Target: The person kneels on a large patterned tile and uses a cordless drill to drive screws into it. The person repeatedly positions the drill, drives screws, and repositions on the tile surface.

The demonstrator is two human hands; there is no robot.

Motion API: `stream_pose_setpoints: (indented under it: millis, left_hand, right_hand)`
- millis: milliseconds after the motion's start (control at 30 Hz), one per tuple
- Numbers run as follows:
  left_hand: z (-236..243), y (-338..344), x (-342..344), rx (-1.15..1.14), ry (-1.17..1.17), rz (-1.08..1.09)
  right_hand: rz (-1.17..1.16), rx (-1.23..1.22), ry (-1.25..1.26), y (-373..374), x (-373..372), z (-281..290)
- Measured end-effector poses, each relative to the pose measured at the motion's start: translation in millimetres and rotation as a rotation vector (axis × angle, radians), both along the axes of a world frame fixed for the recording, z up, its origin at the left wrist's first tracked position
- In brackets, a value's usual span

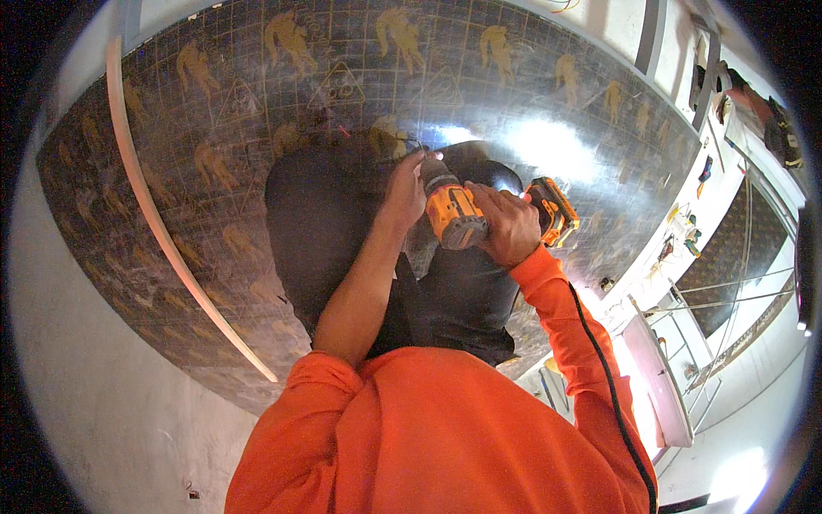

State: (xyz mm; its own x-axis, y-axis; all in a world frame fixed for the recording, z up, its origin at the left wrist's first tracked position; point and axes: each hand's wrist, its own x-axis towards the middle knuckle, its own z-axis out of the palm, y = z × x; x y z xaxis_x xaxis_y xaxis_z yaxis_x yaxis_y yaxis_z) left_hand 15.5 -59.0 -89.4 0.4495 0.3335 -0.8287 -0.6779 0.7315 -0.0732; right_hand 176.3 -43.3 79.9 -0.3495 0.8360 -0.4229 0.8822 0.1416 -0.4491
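My right hand (509, 224) grips the handle of an orange and dark grey cordless drill (455, 216), whose battery (555, 214) sticks out to the right. My left hand (407, 188) is closed at the drill's front end, around the chuck area, with a thin bit (421, 146) pointing away from me. What exactly those fingertips pinch is too small to tell. Beneath the drill are my legs in dark trousers (317, 231), resting on a large dark board (214, 231) printed with a gold grid and figures. A small red item or mark (344, 131) lies beyond the bit.
A long pale wood strip (150, 194) lies along the board's left side. Grey metal bars (652, 38) stand beyond the far right edge. At the right, a pale ledge (685, 227) holds small tools, near metal framing (719, 287) and dark clutter (771, 128).
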Motion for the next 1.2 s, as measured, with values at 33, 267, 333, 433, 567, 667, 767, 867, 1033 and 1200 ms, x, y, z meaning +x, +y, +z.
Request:
stream_pose_setpoints:
  millis: [33, 267, 333, 433, 567, 667, 767, 867, 1033, 1200]
  left_hand:
    - [-0.8, 0.0, 0.4, -0.032, 0.026, -0.017]
    - [-4.5, 4.1, 4.1, -0.030, 0.087, 0.008]
    - [-6.8, 4.1, 3.9, -0.021, 0.095, 0.000]
    - [-14.4, 0.7, 3.9, -0.051, 0.084, -0.005]
    - [-16.9, 3.3, 4.5, 0.036, 0.088, -0.041]
    - [9.6, 14.7, 0.8, -0.094, 0.006, -0.003]
    - [56.1, 37.1, -6.1, -0.027, -0.006, -0.004]
    - [110.9, 34.6, -12.1, 0.037, 0.118, -0.046]
    - [108.6, 44.8, -17.6, -0.008, 0.088, -0.218]
    - [89.9, 37.8, -17.2, -0.014, 0.046, -0.253]
  right_hand:
    - [0.005, -0.013, -0.016, 0.7, 0.4, -1.3]
    - [-0.018, -0.020, -0.030, 2.1, -2.3, -7.3]
    - [-0.026, -0.026, -0.048, 3.8, -5.3, -6.7]
    - [-0.037, 0.004, -0.040, 8.8, -9.2, -6.1]
    - [-0.043, -0.093, -0.168, 16.3, -12.7, -6.0]
    - [-0.068, -0.178, -0.238, 17.7, -17.7, -4.4]
    - [-0.052, -0.142, -0.223, 21.1, -20.3, -3.5]
    - [-0.078, -0.221, -0.239, 24.1, -22.7, -2.2]
    - [-0.096, -0.216, -0.193, 31.7, -22.9, -5.6]
    - [-0.078, -0.291, -0.230, 35.1, -22.9, -7.8]
